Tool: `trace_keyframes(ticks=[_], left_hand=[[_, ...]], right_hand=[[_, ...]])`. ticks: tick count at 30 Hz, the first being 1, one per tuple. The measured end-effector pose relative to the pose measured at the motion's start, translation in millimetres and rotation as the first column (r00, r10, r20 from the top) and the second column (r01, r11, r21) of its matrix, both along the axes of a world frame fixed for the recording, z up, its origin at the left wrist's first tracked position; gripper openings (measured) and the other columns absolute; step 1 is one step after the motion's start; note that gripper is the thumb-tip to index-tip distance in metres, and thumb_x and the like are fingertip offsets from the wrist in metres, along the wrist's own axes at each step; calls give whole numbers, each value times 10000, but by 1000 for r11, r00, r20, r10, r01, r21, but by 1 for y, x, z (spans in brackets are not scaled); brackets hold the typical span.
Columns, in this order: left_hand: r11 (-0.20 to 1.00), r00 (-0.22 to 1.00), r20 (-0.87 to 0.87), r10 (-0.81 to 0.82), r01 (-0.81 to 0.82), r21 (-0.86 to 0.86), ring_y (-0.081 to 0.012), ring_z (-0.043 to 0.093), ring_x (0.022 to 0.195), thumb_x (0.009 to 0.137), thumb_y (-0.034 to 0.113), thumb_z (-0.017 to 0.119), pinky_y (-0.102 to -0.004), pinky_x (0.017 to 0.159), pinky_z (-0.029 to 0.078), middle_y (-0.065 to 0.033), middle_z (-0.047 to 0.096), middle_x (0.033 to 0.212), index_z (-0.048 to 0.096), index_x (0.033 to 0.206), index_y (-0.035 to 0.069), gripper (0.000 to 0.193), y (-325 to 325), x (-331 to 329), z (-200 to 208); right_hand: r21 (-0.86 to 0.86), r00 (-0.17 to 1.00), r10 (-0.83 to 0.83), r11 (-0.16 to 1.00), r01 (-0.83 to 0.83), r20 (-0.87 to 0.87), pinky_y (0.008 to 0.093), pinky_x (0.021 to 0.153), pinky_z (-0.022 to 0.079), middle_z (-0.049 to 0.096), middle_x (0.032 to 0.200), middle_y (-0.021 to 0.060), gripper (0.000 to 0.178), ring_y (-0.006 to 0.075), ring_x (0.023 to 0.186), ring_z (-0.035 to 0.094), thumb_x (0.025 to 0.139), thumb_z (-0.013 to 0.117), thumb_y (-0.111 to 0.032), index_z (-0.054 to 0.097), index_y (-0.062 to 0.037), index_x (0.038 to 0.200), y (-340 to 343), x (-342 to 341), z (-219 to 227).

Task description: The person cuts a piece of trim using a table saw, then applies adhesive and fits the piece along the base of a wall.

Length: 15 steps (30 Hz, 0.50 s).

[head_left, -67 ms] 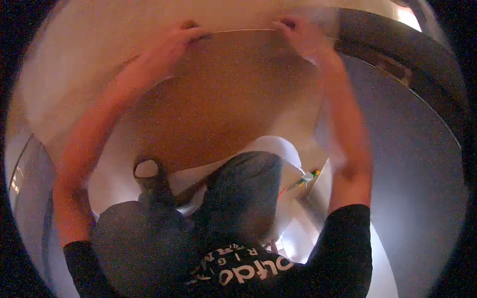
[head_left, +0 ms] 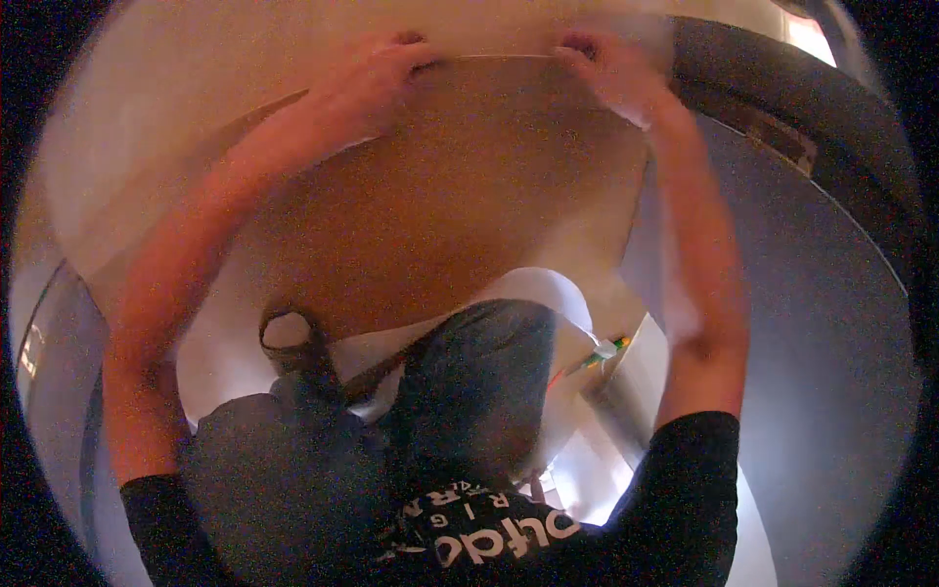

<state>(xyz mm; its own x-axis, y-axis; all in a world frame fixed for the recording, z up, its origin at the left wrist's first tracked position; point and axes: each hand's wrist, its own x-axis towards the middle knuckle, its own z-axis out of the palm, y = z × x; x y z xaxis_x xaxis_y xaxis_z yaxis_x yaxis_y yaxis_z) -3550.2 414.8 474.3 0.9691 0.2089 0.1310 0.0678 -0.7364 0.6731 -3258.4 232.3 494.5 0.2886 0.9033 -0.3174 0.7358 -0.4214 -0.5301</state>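
Observation:
Both arms reach up to the far side of a brown surface [head_left: 440,196]. A thin pale edge line [head_left: 504,56] runs along its far side, between my two hands. My left hand [head_left: 377,83] is closed at the left of that line, fingers curled. To the right, my right hand [head_left: 616,78] is curled in the same way, thumb side toward the line. Whatever the fingertips pinch is too small and grainy to make out. Below the hands are my bent legs in dark trousers [head_left: 469,382].
Beside my knee a white strip [head_left: 553,284] curves down toward a small green and yellow object [head_left: 608,350]. A wide grey surface [head_left: 822,293] fills the right, bordered by a dark curved band [head_left: 763,78]. At the left stands another grey panel [head_left: 64,391].
Both hands have shifted slightly to the right along the pale line, the left one more than the right. They stay closed.

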Motion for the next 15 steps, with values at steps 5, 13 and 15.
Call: trace_keyframes(ticks=[5, 13, 15], left_hand=[[993, 990, -108, 93, -101, -68, -377, 661, 1082, 1009, 196, 599, -453, 934, 528, -152, 671, 1236, 692, 1259, 109, 281, -121, -17, -22], [986, 977, -143, 161, -166, -29, -361, 649, 1101, 1004, 234, 598, -461, 948, 517, -136, 676, 1224, 703, 1232, 126, 273, -354, -184, -38], [984, 974, -144, 173, -177, -17, -357, 646, 1106, 1003, 243, 598, -463, 951, 514, -133, 677, 1221, 705, 1225, 130, 272, -412, -232, -35]], right_hand=[[-319, 983, 54, 948, 5, 175, 365, 986, 529, 740, 1210, 137, 362, 262, 1113, 697, 1023, 621, -285, 680, -70, 1307, -137, -1, 54], [-574, 899, 317, 813, -94, 301, 452, 848, 558, 740, 1042, 198, 233, 385, 962, 701, 924, 668, -191, 750, -43, 1084, -334, -135, 73], [-588, 859, 464, 764, -265, 216, 439, 818, 554, 753, 980, 189, 249, 357, 906, 717, 935, 667, -210, 744, -46, 1104, -380, -169, 69]])
